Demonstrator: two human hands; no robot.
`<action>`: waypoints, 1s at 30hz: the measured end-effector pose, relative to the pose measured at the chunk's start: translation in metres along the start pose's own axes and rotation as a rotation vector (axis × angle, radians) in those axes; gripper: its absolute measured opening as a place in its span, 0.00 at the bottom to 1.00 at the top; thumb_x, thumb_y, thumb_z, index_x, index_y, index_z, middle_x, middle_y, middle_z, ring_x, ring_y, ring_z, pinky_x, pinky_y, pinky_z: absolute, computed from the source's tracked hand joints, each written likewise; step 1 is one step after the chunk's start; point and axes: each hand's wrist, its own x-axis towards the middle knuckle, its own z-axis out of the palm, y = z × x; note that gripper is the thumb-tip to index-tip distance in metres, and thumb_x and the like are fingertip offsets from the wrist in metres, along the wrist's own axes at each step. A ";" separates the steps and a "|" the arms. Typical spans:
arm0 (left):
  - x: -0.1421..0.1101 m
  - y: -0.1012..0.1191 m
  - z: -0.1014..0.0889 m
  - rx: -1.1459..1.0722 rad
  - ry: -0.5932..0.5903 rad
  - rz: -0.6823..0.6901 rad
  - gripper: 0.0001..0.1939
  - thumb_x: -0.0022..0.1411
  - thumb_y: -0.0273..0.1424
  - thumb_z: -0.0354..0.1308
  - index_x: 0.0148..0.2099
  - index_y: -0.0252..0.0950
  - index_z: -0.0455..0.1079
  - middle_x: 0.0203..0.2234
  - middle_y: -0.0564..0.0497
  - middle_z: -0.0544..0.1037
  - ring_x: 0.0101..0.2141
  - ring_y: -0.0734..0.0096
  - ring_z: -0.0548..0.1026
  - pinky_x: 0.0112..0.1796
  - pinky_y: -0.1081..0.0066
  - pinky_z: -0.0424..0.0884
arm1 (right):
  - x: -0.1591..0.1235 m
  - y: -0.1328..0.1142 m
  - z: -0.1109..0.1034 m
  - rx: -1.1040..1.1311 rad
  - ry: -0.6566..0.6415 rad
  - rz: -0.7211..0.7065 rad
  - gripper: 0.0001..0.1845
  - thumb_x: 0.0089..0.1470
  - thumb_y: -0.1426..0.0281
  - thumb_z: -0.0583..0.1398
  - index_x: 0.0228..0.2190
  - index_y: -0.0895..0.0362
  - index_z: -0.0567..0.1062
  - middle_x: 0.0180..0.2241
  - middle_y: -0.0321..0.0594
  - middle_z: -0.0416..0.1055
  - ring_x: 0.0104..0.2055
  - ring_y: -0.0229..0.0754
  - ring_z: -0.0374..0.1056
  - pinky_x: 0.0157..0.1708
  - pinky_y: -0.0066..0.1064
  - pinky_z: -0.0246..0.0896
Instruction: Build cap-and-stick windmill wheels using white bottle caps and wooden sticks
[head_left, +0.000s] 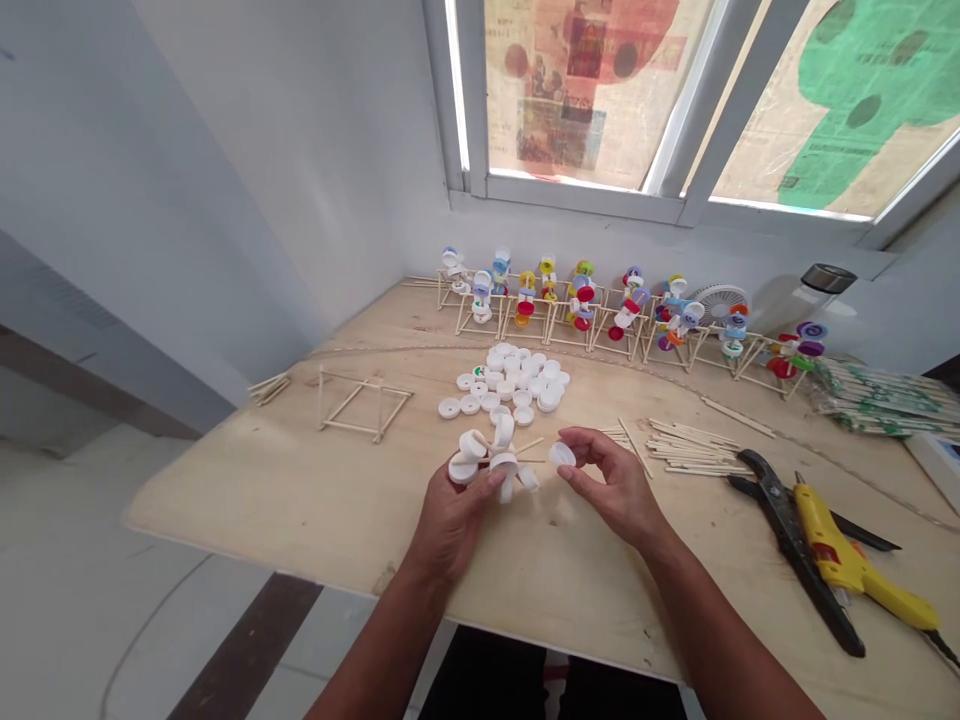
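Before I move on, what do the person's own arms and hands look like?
The left hand and right hand are ungloved, with no markings I can make out. The left forearm and right forearm are bare as far as the picture reaches.

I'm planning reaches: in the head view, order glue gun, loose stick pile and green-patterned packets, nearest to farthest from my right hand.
1. Loose stick pile, just right of your right hand.
2. Glue gun, farther right.
3. Green-patterned packets, back right.

You can cross the table point(322, 510) at front left, but white bottle caps point(506, 386) block straight ahead, a glue gun point(840, 570) the right.
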 end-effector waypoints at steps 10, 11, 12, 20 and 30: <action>-0.001 -0.004 -0.004 0.008 -0.052 -0.021 0.20 0.41 0.27 0.70 0.39 0.34 0.70 0.30 0.51 0.76 0.33 0.69 0.73 0.38 0.70 0.67 | -0.005 -0.010 0.001 -0.069 -0.028 -0.106 0.19 0.52 0.67 0.60 0.47 0.52 0.70 0.43 0.41 0.72 0.42 0.42 0.67 0.44 0.38 0.64; -0.001 -0.004 -0.005 0.017 -0.058 -0.019 0.20 0.41 0.27 0.70 0.39 0.34 0.70 0.30 0.51 0.76 0.32 0.69 0.73 0.38 0.70 0.67 | -0.006 -0.010 0.001 -0.072 -0.031 -0.118 0.18 0.53 0.67 0.60 0.47 0.52 0.70 0.44 0.41 0.72 0.42 0.42 0.67 0.44 0.37 0.63; -0.001 -0.005 -0.005 0.025 -0.062 -0.016 0.20 0.41 0.27 0.70 0.39 0.34 0.70 0.30 0.51 0.76 0.32 0.70 0.72 0.38 0.71 0.67 | -0.006 -0.010 0.002 -0.076 -0.032 -0.130 0.18 0.53 0.67 0.60 0.47 0.52 0.70 0.44 0.41 0.72 0.42 0.42 0.67 0.44 0.37 0.63; -0.003 -0.004 -0.003 0.091 -0.052 -0.033 0.22 0.38 0.28 0.71 0.39 0.35 0.71 0.31 0.52 0.77 0.33 0.70 0.73 0.38 0.72 0.67 | -0.006 -0.009 0.001 -0.098 -0.033 -0.202 0.18 0.54 0.69 0.59 0.48 0.53 0.69 0.43 0.41 0.72 0.43 0.42 0.67 0.45 0.37 0.63; -0.003 -0.004 -0.004 0.151 -0.038 -0.018 0.23 0.37 0.29 0.71 0.40 0.35 0.72 0.31 0.51 0.77 0.33 0.68 0.73 0.38 0.70 0.67 | -0.009 -0.010 0.002 -0.121 -0.077 -0.208 0.19 0.54 0.70 0.59 0.49 0.51 0.68 0.43 0.41 0.72 0.45 0.43 0.66 0.47 0.40 0.62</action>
